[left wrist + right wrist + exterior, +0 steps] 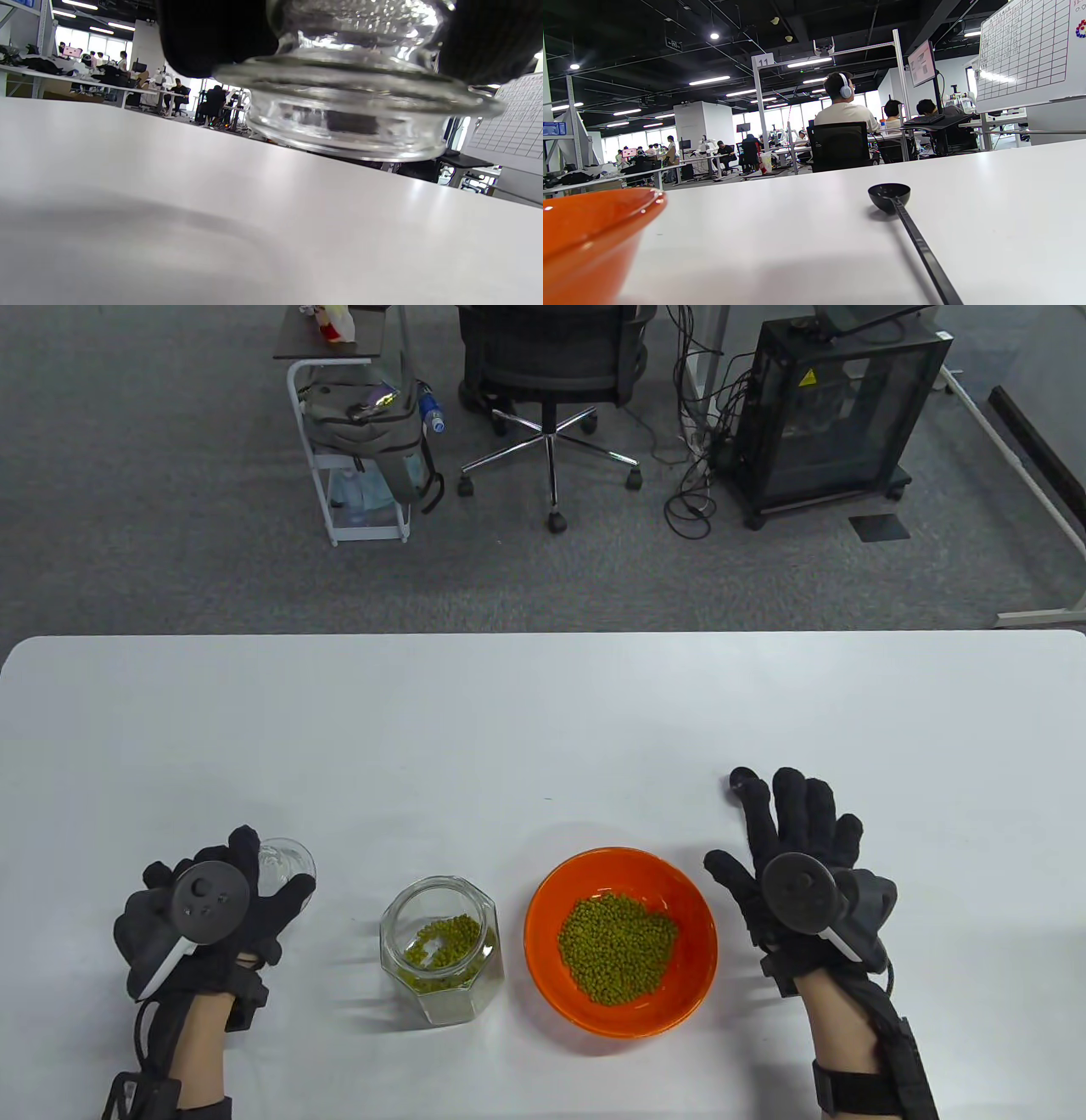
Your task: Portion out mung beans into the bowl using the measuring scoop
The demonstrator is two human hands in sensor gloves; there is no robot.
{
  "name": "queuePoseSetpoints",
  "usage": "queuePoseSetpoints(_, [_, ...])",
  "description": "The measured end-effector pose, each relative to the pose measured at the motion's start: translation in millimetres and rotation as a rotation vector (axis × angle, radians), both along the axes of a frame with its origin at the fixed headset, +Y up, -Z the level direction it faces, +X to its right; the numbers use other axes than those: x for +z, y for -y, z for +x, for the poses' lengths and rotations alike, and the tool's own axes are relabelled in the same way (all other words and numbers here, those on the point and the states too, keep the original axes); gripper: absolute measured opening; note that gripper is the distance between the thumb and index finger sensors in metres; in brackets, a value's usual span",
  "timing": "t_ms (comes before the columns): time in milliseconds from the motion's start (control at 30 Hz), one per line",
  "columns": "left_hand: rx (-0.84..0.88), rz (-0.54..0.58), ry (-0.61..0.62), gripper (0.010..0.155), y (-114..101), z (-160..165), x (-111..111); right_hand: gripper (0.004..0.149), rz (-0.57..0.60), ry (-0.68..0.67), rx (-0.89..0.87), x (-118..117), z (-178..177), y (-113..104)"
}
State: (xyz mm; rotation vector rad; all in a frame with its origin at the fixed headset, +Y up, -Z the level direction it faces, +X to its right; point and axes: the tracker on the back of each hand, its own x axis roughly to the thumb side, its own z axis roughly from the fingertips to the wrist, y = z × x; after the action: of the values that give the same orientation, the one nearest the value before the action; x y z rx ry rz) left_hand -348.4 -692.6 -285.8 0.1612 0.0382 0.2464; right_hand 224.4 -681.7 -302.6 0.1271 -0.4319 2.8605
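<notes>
With most of the mung beans [617, 948] already heaped in the orange bowl [551, 899], the portioning looks close to finished. The open glass jar [441, 950] stands just beside the bowl, at its 9 o'clock, with only a thin layer of beans left at its bottom. The black measuring scoop [889, 196] lies on the white tabletop [543, 712] at about 2 o'clock from the bowl; in the right wrist view it is seen resting empty, its cup at the far end and its handle running back toward the camera. The right hand [797, 857] is spread flat above the handle, fingers straight, and grips nothing as far as the pictures show. At the jar's 9 o'clock the left hand [204, 908] holds the glass lid [352, 101], its fingers curled round the top; the left wrist view shows the lid lifted just clear of the tabletop. What remains, by the look of it, is at most another scoop or two and closing the jar.
</notes>
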Motion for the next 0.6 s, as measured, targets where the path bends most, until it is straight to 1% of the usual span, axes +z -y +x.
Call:
queuePoseSetpoints(300, [0.000, 0.155, 0.074, 0.095, -31.6, 21.3, 20.1, 0.087, -0.018, 0.005, 0.012, -0.4, -0.9, 2.1])
queuePoseSetpoints(400, [0.037, 0.206, 0.122, 0.095, -41.3, 29.5, 27.4, 0.087, -0.028, 0.007, 0.015, -1.1, -1.0, 3.6])
queuePoseSetpoints(600, [0.003, 0.243, 0.206, 0.095, -54.5, 54.3, 38.5, 0.087, -0.041, 0.012, 0.015, -1.2, -0.6, 4.2])
